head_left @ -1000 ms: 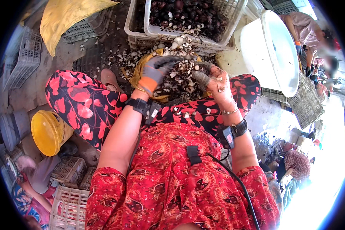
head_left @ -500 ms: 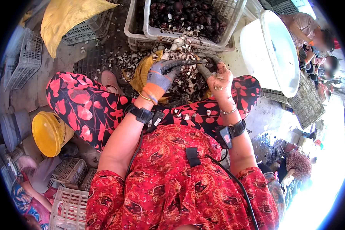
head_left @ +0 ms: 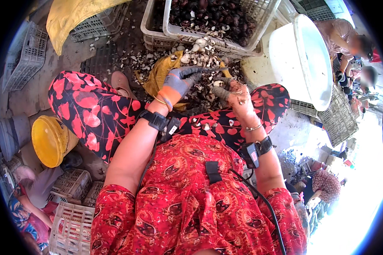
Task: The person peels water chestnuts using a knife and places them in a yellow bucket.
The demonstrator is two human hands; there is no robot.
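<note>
My left hand (head_left: 177,83), in a grey and orange glove, is closed round a thin pointed tool (head_left: 215,69) whose tip reaches to the right. Bare apart from greyish covers on some fingers, my right hand (head_left: 239,95) is curled just beside it, below the tip. Whatever its fingers pinch is too small and hidden to name. Under both hands lies a heap of pale and dark shell-like scraps (head_left: 202,91), with a dirty yellow cloth or sack (head_left: 157,76) at its left. A few pale bits rest on my patterned trousers (head_left: 206,126).
Ahead stand stacked white crates (head_left: 259,42) with dark round pieces (head_left: 212,19). A large white tub (head_left: 300,63) is at the right. A yellow bucket (head_left: 51,142) and plastic crates (head_left: 72,229) are at the left. Other people (head_left: 340,38) sit around.
My right hand has dropped slightly down and away from the tool's tip, its fingers more curled. The left hand keeps its hold on the tool. The whole view has shifted a little.
</note>
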